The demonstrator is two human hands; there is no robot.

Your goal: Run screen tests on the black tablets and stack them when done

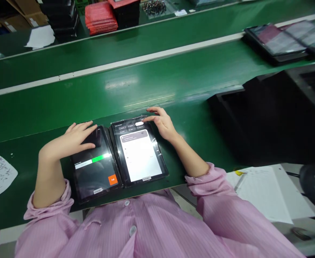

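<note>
Two tablets lie side by side on the green bench in front of me. The left tablet (93,181) has a dark screen with a green bar and an orange "Fail" button. Over its upper part rests my left hand (73,140), open with the fingers spread. On the right tablet (141,157) a settings panel with small tiles shows above a bright white page. My right hand (161,123) is open at its top right corner, index finger extended to a lit tile; nothing is held in it.
A handwritten paper slip (1,175) lies at the left. Black box-like holders (267,118) stand on the right, with wrapped tablets (278,41) behind them. Red pouches (101,18) are stacked across the conveyor (93,87). Paper sheets (262,193) lie low on the right.
</note>
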